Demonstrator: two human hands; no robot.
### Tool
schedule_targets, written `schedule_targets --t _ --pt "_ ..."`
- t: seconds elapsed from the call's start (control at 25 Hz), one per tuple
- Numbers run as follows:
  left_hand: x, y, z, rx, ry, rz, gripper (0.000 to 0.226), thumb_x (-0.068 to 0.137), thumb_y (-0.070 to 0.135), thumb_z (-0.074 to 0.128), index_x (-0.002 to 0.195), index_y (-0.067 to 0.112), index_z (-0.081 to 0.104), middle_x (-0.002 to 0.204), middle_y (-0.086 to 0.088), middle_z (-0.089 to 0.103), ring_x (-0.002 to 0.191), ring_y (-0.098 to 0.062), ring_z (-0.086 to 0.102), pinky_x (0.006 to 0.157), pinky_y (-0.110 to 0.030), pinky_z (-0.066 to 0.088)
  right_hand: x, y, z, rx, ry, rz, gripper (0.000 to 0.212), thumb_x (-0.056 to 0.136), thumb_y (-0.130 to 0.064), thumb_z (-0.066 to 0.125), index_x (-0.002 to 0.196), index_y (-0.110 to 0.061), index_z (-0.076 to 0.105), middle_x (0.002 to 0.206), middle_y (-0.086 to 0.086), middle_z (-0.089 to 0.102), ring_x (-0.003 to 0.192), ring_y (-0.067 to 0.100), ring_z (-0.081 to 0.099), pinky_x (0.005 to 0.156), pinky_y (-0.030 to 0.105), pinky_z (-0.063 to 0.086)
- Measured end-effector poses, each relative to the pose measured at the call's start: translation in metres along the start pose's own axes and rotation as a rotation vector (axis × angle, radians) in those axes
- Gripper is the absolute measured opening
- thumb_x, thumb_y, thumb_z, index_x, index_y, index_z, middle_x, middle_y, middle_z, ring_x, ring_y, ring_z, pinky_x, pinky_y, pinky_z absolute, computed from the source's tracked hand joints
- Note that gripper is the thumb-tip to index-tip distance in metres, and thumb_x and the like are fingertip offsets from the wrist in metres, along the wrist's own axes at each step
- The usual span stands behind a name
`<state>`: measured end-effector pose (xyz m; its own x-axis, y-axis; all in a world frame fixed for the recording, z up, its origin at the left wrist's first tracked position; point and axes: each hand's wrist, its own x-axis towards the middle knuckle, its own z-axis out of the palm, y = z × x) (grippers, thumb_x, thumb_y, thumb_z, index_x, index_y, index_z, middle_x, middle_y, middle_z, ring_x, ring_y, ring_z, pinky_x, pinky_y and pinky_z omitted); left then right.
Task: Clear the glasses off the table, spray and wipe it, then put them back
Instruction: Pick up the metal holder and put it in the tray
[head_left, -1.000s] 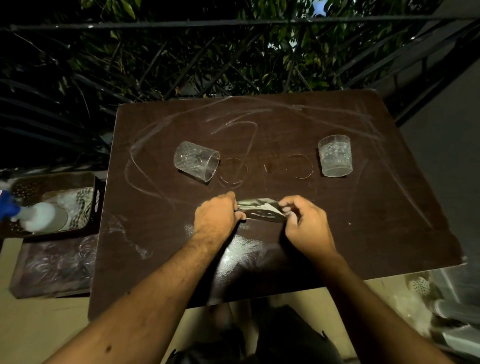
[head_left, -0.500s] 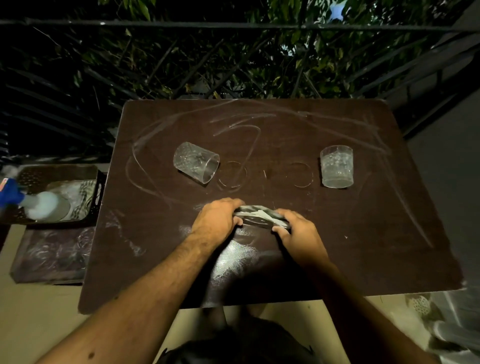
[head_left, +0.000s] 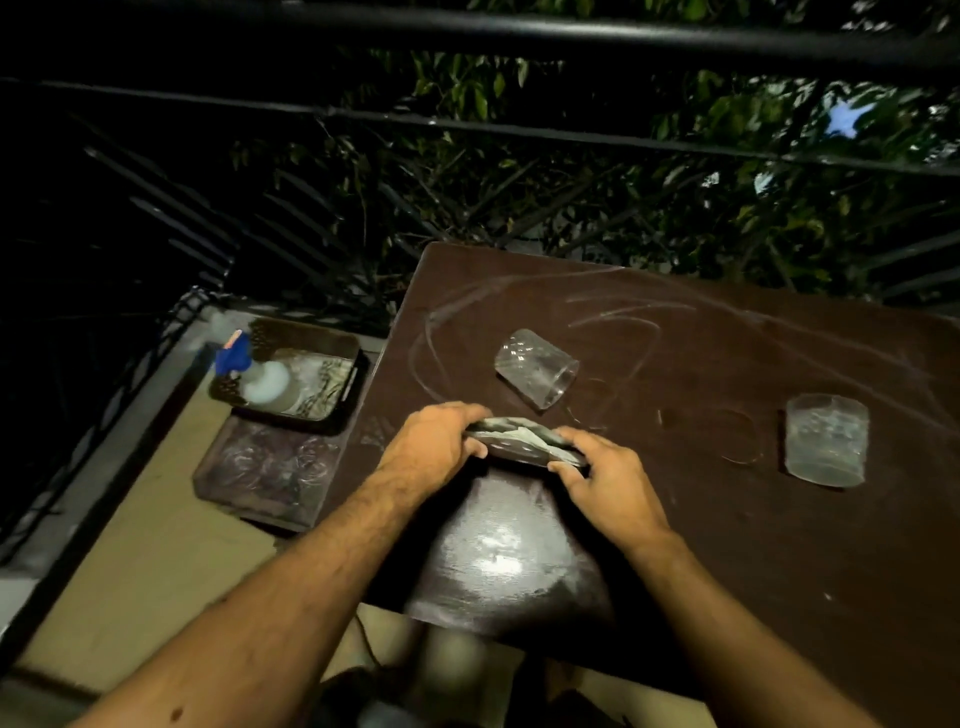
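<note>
Two glasses (head_left: 535, 368) (head_left: 826, 440), both hands (head_left: 434, 441) (head_left: 605, 480) gripping one cloth (head_left: 524, 441), seemingly folded.

Dark brown desk (head_left: 779, 571) with smeared streaks, bearing 2 glasses: tipped glass (head_left: 536, 368) toward the left, upright glass (head_left: 826, 439) well apart, and a folded cloth (head_left: 524, 440).

A single head-worn view looks forward and steeply down from above the near edge of the dark brown surface (head_left: 779, 545), close enough that both forearms enter from the bottom of the frame. It faces outward toward a black railing (head_left: 519, 31) and foliage (head_left: 675, 197) at top, with the floor (head_left: 156, 561) showing at left, wide-angle bending the edges
</note>
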<state>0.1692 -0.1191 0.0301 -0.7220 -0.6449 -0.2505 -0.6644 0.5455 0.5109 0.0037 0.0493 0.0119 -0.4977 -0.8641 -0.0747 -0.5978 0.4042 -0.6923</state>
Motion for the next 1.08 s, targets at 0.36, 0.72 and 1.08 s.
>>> schedule_targets --t 0.36,0.72,1.08 --pt "-0.013 -0.143 -0.067 -0.024 0.033 -0.008 0.042 0.081 0.025 0.069 0.123 0.029 0.064 0.113 0.004 0.069 0.105 -0.018 0.063 0.096 -0.03 0.048 0.052 -0.1 0.112 -0.002 -0.06 -0.045 0.037 0.084 -0.021 0.072 0.12 -0.027 0.067 0.118 -0.008 0.069 0.109 0.01 0.062 0.102 0.023 0.043" --pt "-0.025 -0.253 -0.115 -0.05 0.062 -0.081 0.044 0.084 0.025 0.068 0.128 0.025 0.064 0.123 0.001 0.068 0.114 -0.019 0.06 0.101 -0.029 0.043 0.086 -0.176 0.207 -0.033 -0.135 -0.037 0.04 0.087 -0.025 0.067 0.127 -0.029 0.061 0.122 -0.008 0.066 0.111 0.011 0.061 0.1 0.026 0.045" --pt "-0.019 -0.355 -0.118 -0.042 0.079 -0.074 0.037 0.079 0.022 0.068 0.116 0.021 0.072 0.114 -0.001 0.074 0.102 -0.022 0.067 0.084 -0.01 0.034 0.11 -0.22 0.299 0.003 -0.164 0.046 0.039 0.087 -0.019 0.066 0.124 -0.029 0.061 0.12 -0.003 0.067 0.106 0.015 0.064 0.092 0.022 0.046"
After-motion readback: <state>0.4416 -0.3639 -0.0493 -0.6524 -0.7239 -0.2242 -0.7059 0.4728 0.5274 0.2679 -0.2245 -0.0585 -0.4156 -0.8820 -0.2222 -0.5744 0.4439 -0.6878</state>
